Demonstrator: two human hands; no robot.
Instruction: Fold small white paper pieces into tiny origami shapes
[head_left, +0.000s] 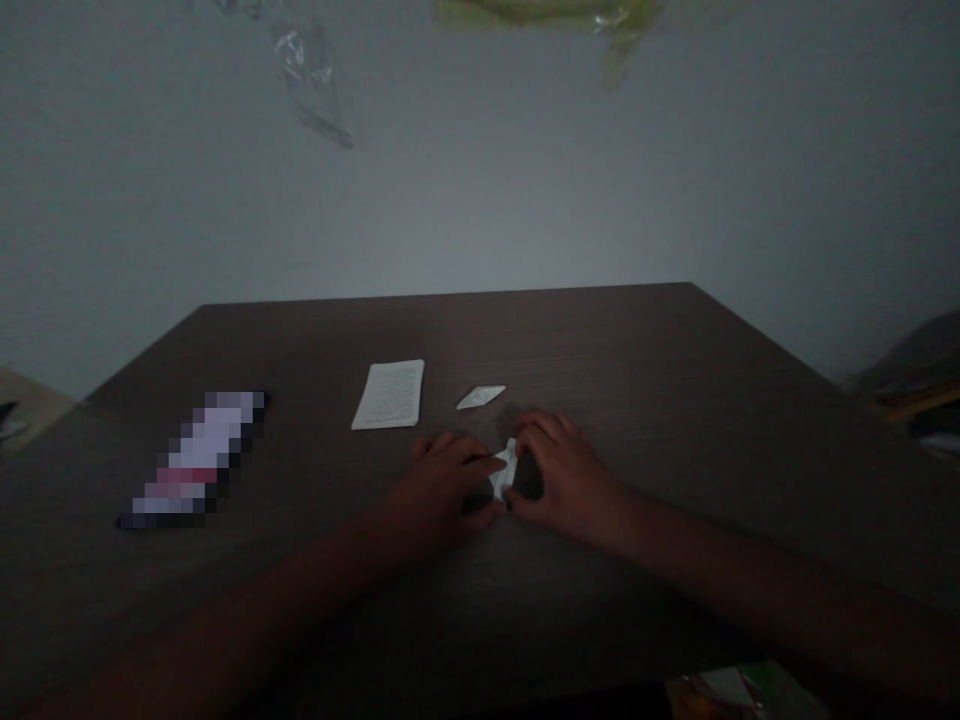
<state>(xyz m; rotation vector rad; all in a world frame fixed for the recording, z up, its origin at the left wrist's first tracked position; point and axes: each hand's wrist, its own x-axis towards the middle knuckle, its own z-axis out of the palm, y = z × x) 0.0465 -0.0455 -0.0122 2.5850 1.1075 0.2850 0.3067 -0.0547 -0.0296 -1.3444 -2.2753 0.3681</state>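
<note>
A small folded piece of white paper lies on the dark table between my two hands. My left hand grips its left side, the index finger pressed onto the paper and the thumb at its near end. On the other side, my right hand pinches the paper's right edge between curled fingers at the far end and the thumb at the near end. Just beyond my hands lies a flat, diamond-shaped folded paper, touched by neither hand. Fingers cover parts of the paper I hold.
A stack of printed paper sheets rests beyond my left hand. Farther left is a phone-like object with a blurred-out screen. The brown table meets a pale wall at its back. Something colourful shows at the bottom edge.
</note>
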